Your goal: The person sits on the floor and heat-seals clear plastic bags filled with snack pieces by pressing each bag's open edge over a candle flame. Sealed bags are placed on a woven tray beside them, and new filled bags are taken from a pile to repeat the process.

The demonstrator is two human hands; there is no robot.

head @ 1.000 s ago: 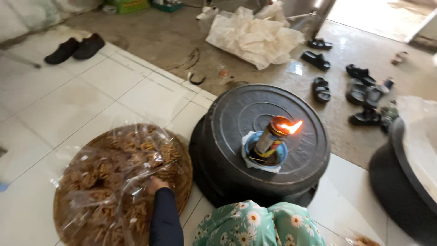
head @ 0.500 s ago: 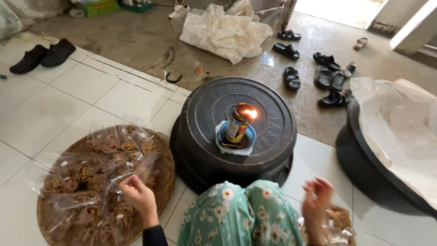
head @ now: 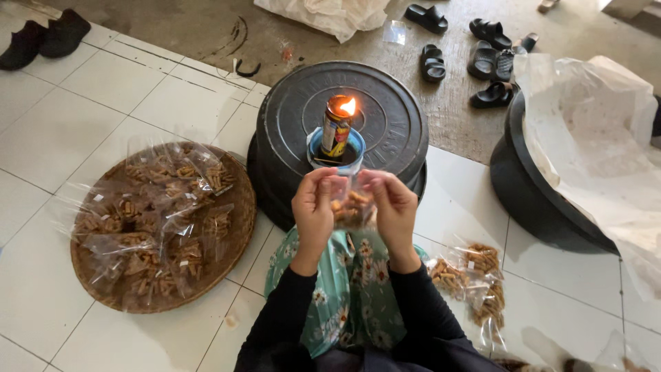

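- left hand (head: 313,210) and right hand (head: 394,207): both pinch the top of a small clear snack bag (head: 352,207), held up between them over the lap.
- lit can lamp (head: 337,125): just beyond the bag, on a black upturned tub (head: 385,138).
- woven tray (head: 237,227) of filled bags: to the left on the tiles.

Two hands: left hand (head: 315,210), right hand (head: 394,207). One snack bag (head: 352,207) between them. One round woven tray (head: 234,238), many filled bags, count unclear. One lit can lamp (head: 337,127). Two black tubs: (head: 385,103), (head: 530,200). Three bags on floor right (head: 475,275). Two black shoes far left (head: 45,38). About five sandals far right (head: 482,48).
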